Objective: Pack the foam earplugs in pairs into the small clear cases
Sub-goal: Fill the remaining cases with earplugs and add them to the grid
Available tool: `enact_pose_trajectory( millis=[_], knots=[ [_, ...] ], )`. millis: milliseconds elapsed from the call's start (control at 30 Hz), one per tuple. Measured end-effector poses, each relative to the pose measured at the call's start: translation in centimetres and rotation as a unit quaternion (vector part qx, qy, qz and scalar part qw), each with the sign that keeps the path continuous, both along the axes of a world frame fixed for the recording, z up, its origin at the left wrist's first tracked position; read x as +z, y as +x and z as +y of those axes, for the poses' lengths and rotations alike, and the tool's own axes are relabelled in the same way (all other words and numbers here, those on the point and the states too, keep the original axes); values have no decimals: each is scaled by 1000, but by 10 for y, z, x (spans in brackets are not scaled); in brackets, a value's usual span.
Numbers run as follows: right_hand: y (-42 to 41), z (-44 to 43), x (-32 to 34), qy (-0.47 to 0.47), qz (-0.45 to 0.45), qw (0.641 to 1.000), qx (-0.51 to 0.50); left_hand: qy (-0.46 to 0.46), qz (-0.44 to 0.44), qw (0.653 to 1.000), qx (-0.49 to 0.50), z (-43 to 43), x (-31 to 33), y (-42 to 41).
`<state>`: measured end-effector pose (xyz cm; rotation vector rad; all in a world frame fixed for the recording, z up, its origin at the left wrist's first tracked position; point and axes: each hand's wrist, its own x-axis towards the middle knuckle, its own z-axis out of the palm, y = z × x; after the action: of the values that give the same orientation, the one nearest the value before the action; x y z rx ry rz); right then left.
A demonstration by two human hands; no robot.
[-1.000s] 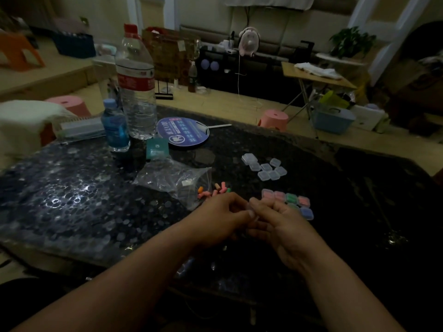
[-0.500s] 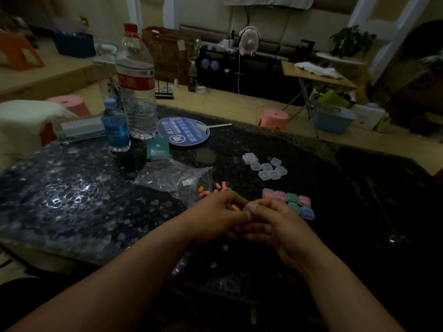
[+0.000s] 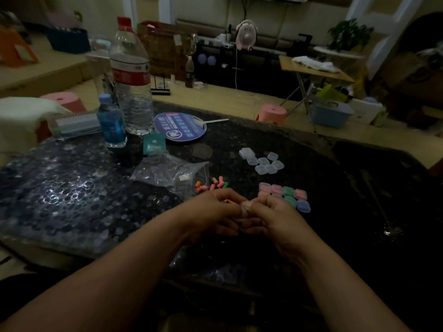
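My left hand (image 3: 213, 209) and my right hand (image 3: 275, 216) meet fingertip to fingertip over the dark table. A small clear case (image 3: 244, 208) sits pinched between them, mostly in my right fingers. An orange earplug (image 3: 231, 201) pokes out at my left fingertips. Loose pink, orange and green earplugs (image 3: 211, 184) lie just beyond my left hand. Several filled cases (image 3: 285, 192) with pink, green and blue plugs lie beyond my right hand. Farther back is a cluster of several empty clear cases (image 3: 263, 161).
A crumpled clear plastic bag (image 3: 172, 171) lies left of the loose earplugs. Behind it stand a large water bottle (image 3: 131, 87), a small blue bottle (image 3: 111, 123), a teal packet (image 3: 153, 144) and a round blue fan (image 3: 179, 127). The table edge (image 3: 311, 137) runs behind.
My hands have stayed together at the same spot. The orange earplug came into view at my left fingertips, and my fingers have worked closer around the case.
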<state>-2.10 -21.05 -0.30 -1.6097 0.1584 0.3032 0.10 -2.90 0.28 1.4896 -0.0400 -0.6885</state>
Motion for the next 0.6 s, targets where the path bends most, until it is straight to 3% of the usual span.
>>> enact_pose_trajectory(
  millis=[600],
  knots=[
    [-13,7,-1,-26,-6,1000,-2,-16,69,997,38,-9,0,-20]
  ],
)
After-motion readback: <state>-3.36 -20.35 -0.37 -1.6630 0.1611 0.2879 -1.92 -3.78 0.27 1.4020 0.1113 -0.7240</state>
